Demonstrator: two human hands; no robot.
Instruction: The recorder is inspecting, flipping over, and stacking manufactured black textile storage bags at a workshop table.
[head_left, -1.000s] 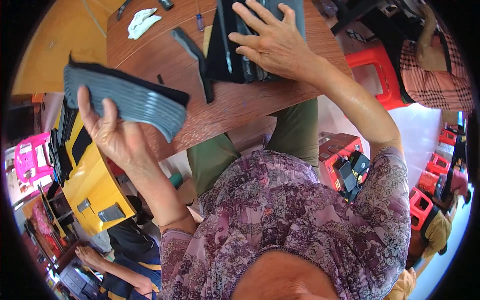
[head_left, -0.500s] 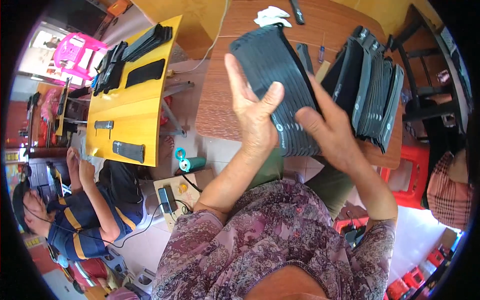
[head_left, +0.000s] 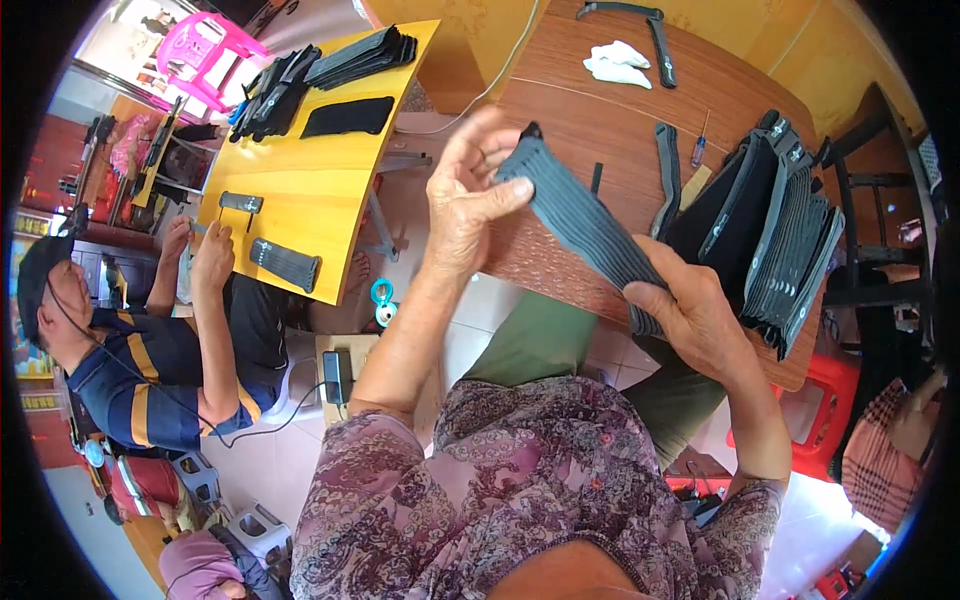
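A bundle of dark grey fabric strips [head_left: 590, 222], layered edge to edge, is held slantwise above the brown table [head_left: 530, 95]. My left hand [head_left: 462, 205] grips its far end, thumb on the near face and fingers behind. At the near end, my right hand [head_left: 700, 312] is closed round the bundle with its thumb on top. Just right of it, a larger pile of similar grey and black fabric strips [head_left: 785, 235] lies along the table's right side. A single grey strip [head_left: 666, 170] rests between the bundle and that pile.
A screwdriver [head_left: 700, 140], a white cloth [head_left: 617, 65] and a bent grey strap [head_left: 661, 50] lie farther back. To the left, a yellow table [head_left: 330, 170] bears more dark fabric pieces; a co-worker [head_left: 165, 355] sits there. A red stool [head_left: 825, 410] stands at right.
The bundle has turned from showing its broad layered face to a narrower, more slanted side. My left hand has shifted to its far end, and my right hand has moved lower. The view has shifted.
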